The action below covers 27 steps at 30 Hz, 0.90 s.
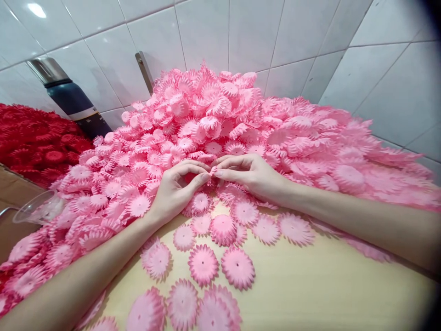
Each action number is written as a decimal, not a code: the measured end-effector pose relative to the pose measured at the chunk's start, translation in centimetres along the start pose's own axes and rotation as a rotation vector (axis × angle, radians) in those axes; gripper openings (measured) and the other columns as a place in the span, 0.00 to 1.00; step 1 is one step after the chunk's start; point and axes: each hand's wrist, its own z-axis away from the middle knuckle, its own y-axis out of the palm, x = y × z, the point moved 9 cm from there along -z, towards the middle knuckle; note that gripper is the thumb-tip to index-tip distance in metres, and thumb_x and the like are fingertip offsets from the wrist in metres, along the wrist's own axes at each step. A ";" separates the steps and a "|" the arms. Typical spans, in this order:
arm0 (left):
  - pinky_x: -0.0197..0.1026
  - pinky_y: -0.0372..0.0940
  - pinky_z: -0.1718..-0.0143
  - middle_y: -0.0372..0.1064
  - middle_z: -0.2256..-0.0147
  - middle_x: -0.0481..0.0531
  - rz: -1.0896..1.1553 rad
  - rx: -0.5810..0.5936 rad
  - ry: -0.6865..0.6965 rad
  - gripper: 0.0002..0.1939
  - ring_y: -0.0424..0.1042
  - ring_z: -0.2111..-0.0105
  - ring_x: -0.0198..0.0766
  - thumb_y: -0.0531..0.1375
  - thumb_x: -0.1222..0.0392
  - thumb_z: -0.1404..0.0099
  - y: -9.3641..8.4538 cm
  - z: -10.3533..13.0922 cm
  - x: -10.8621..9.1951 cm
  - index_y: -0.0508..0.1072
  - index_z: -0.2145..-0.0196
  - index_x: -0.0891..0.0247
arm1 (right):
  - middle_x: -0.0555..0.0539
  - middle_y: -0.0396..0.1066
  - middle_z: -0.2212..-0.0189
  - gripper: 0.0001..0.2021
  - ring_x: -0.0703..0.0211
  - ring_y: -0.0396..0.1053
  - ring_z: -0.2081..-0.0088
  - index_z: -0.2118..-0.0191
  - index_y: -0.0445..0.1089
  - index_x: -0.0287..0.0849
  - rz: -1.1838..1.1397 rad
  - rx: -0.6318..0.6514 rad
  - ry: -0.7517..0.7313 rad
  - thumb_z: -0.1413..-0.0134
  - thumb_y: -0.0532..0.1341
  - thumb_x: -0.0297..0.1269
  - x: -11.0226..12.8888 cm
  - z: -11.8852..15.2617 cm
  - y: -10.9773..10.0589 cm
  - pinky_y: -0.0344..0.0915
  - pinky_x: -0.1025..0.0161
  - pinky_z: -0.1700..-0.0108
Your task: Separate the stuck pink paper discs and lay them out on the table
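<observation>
My left hand (pixel 179 186) and my right hand (pixel 246 172) meet at the front of a big heap of pink fabric flower petal discs (pixel 213 115). Thumbs and fingertips of both hands pinch a small pink petal disc (pixel 213 171) between them, mostly covered by the fingers. Below the hands, several loose discs with jagged rims lie flat on the pale tabletop (pixel 330 285). Among these are two deeper pink ones side by side, a left disc (pixel 203 265) and a right disc (pixel 237 267), each with a small dark centre hole.
A dark blue bottle with a steel cap (pixel 74 99) leans behind the heap at left. Red petal discs (pixel 37 138) are piled beside it. A clear plastic cup (pixel 37 207) and a cardboard box (pixel 14 193) are at the left edge. White wall tiles (pixel 203 34) rise behind.
</observation>
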 end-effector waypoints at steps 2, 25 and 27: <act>0.41 0.66 0.55 0.74 0.63 0.54 -0.018 0.002 -0.004 0.04 0.72 0.60 0.39 0.63 0.61 0.40 0.0 0.0 -0.1 0.77 0.70 0.62 | 0.48 0.76 0.62 0.05 0.58 0.72 0.58 0.69 0.79 0.45 -0.027 0.003 0.008 0.53 0.68 0.39 -0.1 0.0 0.0 0.66 0.61 0.53; 0.41 0.66 0.56 0.73 0.64 0.55 0.036 0.014 -0.064 0.06 0.72 0.62 0.39 0.64 0.59 0.42 0.1 0.0 0.4 0.78 0.73 0.63 | 0.46 0.71 0.55 0.07 0.58 0.71 0.56 0.69 0.79 0.44 0.005 0.063 0.026 0.53 0.68 0.40 0.2 0.2 0.5 0.68 0.61 0.53; 0.41 0.66 0.55 0.73 0.64 0.55 0.028 0.026 -0.068 0.05 0.72 0.62 0.38 0.64 0.60 0.42 0.2 0.0 0.3 0.78 0.73 0.63 | 0.46 0.71 0.56 0.07 0.58 0.71 0.57 0.69 0.79 0.44 0.019 0.060 0.024 0.53 0.68 0.40 0.2 0.1 0.5 0.68 0.61 0.54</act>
